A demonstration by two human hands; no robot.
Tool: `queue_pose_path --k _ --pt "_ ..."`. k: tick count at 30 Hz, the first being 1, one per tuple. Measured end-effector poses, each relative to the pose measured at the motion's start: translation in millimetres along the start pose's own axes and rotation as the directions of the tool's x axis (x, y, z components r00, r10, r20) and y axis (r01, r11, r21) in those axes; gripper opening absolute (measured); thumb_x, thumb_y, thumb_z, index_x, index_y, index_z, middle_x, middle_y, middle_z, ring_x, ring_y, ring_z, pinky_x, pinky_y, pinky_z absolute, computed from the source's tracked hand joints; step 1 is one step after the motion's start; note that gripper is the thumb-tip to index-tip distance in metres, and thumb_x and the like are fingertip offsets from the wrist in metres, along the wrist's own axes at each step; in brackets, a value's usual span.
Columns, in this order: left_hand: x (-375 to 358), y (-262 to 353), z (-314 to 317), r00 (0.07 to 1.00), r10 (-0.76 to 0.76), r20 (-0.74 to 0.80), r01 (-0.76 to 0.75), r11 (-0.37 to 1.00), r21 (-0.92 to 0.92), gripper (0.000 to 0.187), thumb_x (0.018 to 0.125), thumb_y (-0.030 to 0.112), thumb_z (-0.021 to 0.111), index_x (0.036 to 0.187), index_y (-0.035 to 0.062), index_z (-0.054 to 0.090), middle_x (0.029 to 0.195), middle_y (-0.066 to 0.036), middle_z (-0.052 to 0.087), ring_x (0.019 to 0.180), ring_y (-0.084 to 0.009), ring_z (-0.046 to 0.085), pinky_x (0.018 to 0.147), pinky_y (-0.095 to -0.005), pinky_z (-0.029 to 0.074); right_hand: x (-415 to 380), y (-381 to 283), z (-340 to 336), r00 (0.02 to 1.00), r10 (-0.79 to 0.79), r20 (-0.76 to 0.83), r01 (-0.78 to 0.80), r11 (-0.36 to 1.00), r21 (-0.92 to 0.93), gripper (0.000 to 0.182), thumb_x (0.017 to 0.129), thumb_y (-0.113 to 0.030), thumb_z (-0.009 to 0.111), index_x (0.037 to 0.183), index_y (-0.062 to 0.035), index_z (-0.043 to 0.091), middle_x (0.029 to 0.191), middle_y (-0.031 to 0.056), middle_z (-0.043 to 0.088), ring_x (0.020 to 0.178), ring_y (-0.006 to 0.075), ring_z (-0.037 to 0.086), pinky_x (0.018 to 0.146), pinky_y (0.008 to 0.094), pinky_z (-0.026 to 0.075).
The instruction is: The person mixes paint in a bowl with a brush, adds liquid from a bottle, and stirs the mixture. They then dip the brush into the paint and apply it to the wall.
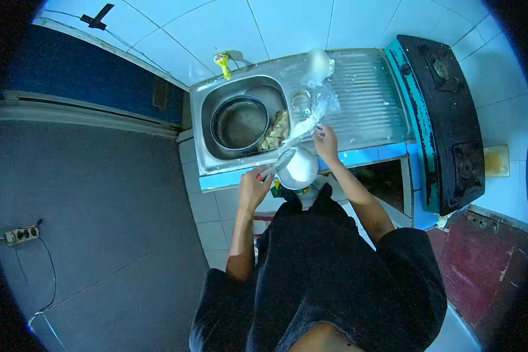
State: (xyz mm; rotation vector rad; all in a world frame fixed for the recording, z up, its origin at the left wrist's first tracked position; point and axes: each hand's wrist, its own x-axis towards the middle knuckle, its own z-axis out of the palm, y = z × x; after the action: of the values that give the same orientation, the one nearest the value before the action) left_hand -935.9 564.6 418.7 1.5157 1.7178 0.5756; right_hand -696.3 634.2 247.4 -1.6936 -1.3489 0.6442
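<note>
My left hand (254, 188) is closed around a spoon-like utensil (284, 159), its grey end reaching over the rim of a pale bowl. White powder (302, 166) fills much of that bowl (288, 180), which sits at the counter's front edge; what supports it is hidden. Just above and to the right, my right hand (327, 142) pinches a clear plastic bag (328, 104) that lies on the steel counter. A white twisted part of the bag (303, 128) stretches toward the bowl. Beside the bag stands a clear glass or jar (300, 102).
In the steel sink (205, 159) are a large round pan (239, 122) and a heap of pale beige pieces (276, 134). A yellow tap (222, 66) hangs over it. A white rounded container (318, 66) stands at the back; a black-topped stove (452, 126) is at right.
</note>
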Motion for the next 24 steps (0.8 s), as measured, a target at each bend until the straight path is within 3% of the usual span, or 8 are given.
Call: queue_pose_path --k 6,8,9,12,14,20,23,24 --pt "2 10 24 0.992 0.125 -0.032 -0.116 0.971 0.209 0.031 0.076 0.029 0.069 0.090 0.0022 0.068 0.078 -0.017 0.066 0.073 -0.0339 0.064 0.065 -0.0397 0.050 -80 -2 -32 0.961 0.242 0.136 -0.237 0.970 -0.054 0.042 0.085 -0.025 0.062 0.115 0.0021 0.052 0.104 0.0190 0.056 0.083 0.0260 0.060 0.075 0.0350 0.049" --pt "6 5 39 0.971 0.235 -0.039 -0.211 0.925 0.316 0.026 0.077 0.028 0.068 0.086 0.0042 0.068 0.076 -0.014 0.065 0.070 -0.0314 0.063 0.062 -0.0389 0.050 -93 -9 -42 0.875 0.401 0.270 -0.450 0.880 0.152 0.045 0.086 -0.028 0.061 0.118 0.0011 0.049 0.105 0.0186 0.058 0.080 0.0233 0.061 0.072 0.0347 0.049" --pt "7 5 45 0.971 0.236 -0.035 -0.213 0.925 0.315 0.026 0.077 0.028 0.068 0.086 0.0042 0.068 0.076 -0.014 0.065 0.070 -0.0314 0.063 0.062 -0.0389 0.050 -103 14 -33 0.885 0.382 0.266 -0.417 0.905 0.088 0.045 0.086 -0.027 0.061 0.120 -0.0005 0.048 0.104 0.0174 0.060 0.080 0.0203 0.061 0.070 0.0332 0.048" --pt "14 3 60 0.882 0.469 0.048 -0.431 0.762 0.483 0.021 0.081 0.026 0.063 0.086 0.0054 0.065 0.072 -0.010 0.059 0.068 -0.0270 0.061 0.058 -0.0368 0.050 -111 6 -35 0.831 0.438 0.343 -0.513 0.841 0.169 0.048 0.086 -0.027 0.063 0.124 -0.0017 0.046 0.097 0.0143 0.061 0.080 0.0171 0.060 0.069 0.0318 0.048" --pt "21 1 70 0.852 0.520 0.055 -0.477 0.730 0.490 0.021 0.081 0.025 0.062 0.086 0.0052 0.065 0.073 -0.010 0.060 0.070 -0.0264 0.061 0.058 -0.0366 0.050 -111 0 -35 0.760 0.478 0.440 -0.621 0.734 0.274 0.052 0.086 -0.027 0.064 0.127 -0.0026 0.044 0.094 0.0120 0.062 0.078 0.0157 0.059 0.070 0.0314 0.048" --pt "24 -8 96 0.768 0.630 0.115 -0.599 0.643 0.478 0.021 0.082 0.024 0.060 0.082 0.0037 0.064 0.078 -0.011 0.061 0.077 -0.0250 0.061 0.061 -0.0360 0.052 -115 16 -26 0.733 0.507 0.454 -0.631 0.756 0.175 0.051 0.086 -0.027 0.063 0.130 -0.0072 0.046 0.098 0.0107 0.061 0.083 0.0164 0.057 0.073 0.0309 0.046" --pt "15 5 93 0.846 0.476 0.240 -0.533 0.746 0.399 0.019 0.081 0.022 0.062 0.091 0.0051 0.065 0.086 -0.013 0.063 0.080 -0.0295 0.063 0.064 -0.0388 0.053 -116 19 -25 0.704 0.535 0.468 -0.671 0.717 0.189 0.048 0.088 -0.030 0.061 0.128 -0.0079 0.049 0.100 0.0115 0.060 0.086 0.0174 0.056 0.075 0.0309 0.046" --pt "14 5 91 0.801 0.566 0.195 -0.596 0.721 0.354 0.018 0.080 0.022 0.064 0.092 0.0084 0.066 0.086 -0.012 0.063 0.076 -0.0301 0.063 0.063 -0.0388 0.052 -117 20 -24 0.712 0.541 0.448 -0.673 0.709 0.212 0.048 0.088 -0.032 0.060 0.128 -0.0081 0.049 0.100 0.0114 0.060 0.087 0.0173 0.056 0.074 0.0304 0.046"
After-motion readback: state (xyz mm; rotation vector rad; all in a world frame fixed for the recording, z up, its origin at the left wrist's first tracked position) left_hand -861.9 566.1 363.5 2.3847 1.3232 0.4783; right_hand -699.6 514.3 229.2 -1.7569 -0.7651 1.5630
